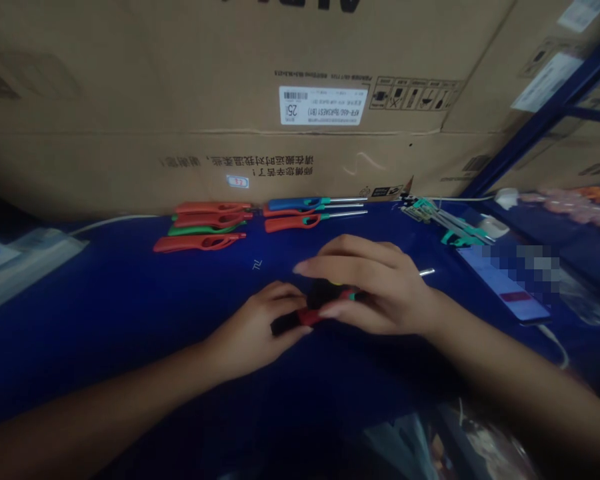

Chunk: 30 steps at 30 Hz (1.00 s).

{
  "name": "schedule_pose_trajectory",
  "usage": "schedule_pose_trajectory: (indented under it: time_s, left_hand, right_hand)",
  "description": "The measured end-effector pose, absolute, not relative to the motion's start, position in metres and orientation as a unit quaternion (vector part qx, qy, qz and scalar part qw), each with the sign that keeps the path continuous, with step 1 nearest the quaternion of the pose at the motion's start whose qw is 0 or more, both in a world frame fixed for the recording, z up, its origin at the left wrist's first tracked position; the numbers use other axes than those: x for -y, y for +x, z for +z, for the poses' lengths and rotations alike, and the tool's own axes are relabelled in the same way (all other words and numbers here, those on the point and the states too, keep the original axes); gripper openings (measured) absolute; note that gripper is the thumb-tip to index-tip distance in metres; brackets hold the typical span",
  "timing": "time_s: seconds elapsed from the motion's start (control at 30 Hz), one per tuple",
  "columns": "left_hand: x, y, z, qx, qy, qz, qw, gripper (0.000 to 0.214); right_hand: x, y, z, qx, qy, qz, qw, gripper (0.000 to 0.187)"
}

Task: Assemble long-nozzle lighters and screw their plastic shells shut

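Between my hands is a long-nozzle lighter [309, 315] with a red and black body, held low over the blue tabletop. My left hand [266, 319] pinches its black end between thumb and fingers. From above, my right hand [380, 287] closes around the other end, where a bit of teal shows. A metal rod [427, 271] sticks out past the right hand, apparently the nozzle; the middle is hidden. Beyond lie several red and green lighter handles [205, 243] without visible nozzles. Beside them are blue and red lighters [293, 222] with metal nozzles.
Teal-ended metal nozzle parts [443, 220] lie in a pile at the back right. A phone [505, 283] with a white cable lies near my right forearm. Large cardboard boxes [180, 100] stand behind the table [145, 293]. Plastic packaging [30, 267] is at left.
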State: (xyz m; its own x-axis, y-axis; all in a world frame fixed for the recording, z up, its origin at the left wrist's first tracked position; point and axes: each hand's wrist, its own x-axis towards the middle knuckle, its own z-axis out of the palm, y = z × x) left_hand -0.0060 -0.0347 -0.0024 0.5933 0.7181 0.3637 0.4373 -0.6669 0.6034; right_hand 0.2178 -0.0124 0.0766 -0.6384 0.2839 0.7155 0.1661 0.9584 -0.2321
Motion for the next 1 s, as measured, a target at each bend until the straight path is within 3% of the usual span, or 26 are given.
schedule_pose_trajectory:
  time_s: [0.13, 0.23, 0.33, 0.47, 0.53, 0.7, 0.87, 1.0]
  left_hand:
    - [0.0344, -0.0066, -0.0023, -0.328, 0.865, 0.301, 0.233, 0.024]
    - [0.0346, -0.0061, -0.0025, -0.330, 0.861, 0.309, 0.233, 0.023]
    - [0.0348, -0.0054, -0.0026, -0.335, 0.859, 0.307, 0.236, 0.021]
    - [0.0347, -0.0058, -0.0034, -0.327, 0.863, 0.303, 0.238, 0.023]
    - [0.0344, -0.0061, -0.0041, -0.327, 0.862, 0.307, 0.235, 0.023]
    - [0.0335, -0.0053, -0.0038, -0.325, 0.863, 0.311, 0.232, 0.024]
    - [0.0342, -0.0048, -0.0014, -0.334, 0.861, 0.297, 0.243, 0.024]
    - [0.0352, -0.0048, -0.0013, -0.341, 0.858, 0.300, 0.241, 0.020]
  right_hand:
    - [0.0156, 0.2188, 0.0798, 0.901, -0.124, 0.192, 0.369, 0.036]
    - [0.0169, 0.2172, 0.0792, 0.892, -0.129, 0.117, 0.416, 0.028]
    - [0.0180, 0.2182, 0.0807, 0.896, -0.169, -0.004, 0.411, 0.032]
    - [0.0187, 0.2205, 0.0863, 0.912, -0.169, 0.118, 0.353, 0.041]
    - [0.0174, 0.2207, 0.0865, 0.906, -0.151, 0.155, 0.365, 0.037]
    - [0.0142, 0.2211, 0.0820, 0.897, -0.177, 0.045, 0.402, 0.036]
    - [0.0157, 0.2181, 0.0843, 0.897, -0.131, 0.190, 0.376, 0.037]
    - [0.0161, 0.2146, 0.0815, 0.898, -0.127, 0.078, 0.414, 0.030]
